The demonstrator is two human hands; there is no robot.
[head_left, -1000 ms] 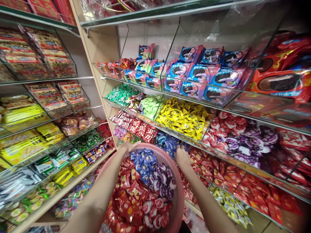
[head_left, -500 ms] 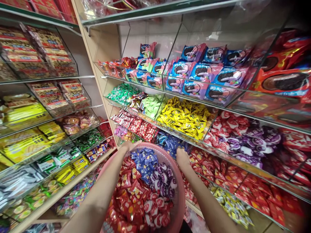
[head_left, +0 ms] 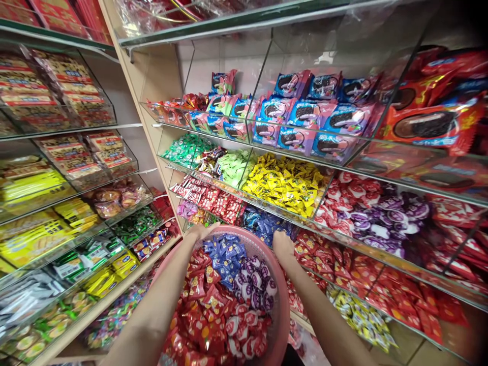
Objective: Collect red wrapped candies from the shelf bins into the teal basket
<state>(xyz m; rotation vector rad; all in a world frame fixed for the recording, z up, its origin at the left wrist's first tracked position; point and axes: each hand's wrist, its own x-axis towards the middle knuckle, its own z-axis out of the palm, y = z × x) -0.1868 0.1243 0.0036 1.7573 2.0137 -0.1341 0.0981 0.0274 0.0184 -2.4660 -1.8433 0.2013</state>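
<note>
A round pink plastic basket (head_left: 281, 320) with a perforated rim is in front of me, filled with wrapped candies. Blue-wrapped candies (head_left: 224, 254) lie at its far side, purple-and-white ones (head_left: 256, 284) to the right, red-and-white ones (head_left: 247, 330) nearer, and red ones (head_left: 206, 310) on the left. My left hand (head_left: 199, 233) grips the far left of the rim, thumb on top. My right hand (head_left: 283, 246) is closed beside the far right of the rim, in front of the bin of dark blue candies (head_left: 261, 221). Its fingertips are hidden, so what it holds is unclear.
Clear-fronted bins line the shelves ahead, with yellow candies (head_left: 285, 183), purple candies (head_left: 392, 218), red packets (head_left: 354, 269) and blue-and-pink cookie packs (head_left: 308, 112). Another rack on the left holds yellow packs (head_left: 34, 234). A wooden upright (head_left: 133, 96) stands between the racks.
The shelves have shifted slightly left in view. My right hand has moved a little left, close against the basket's rim. My left hand still holds the rim.
</note>
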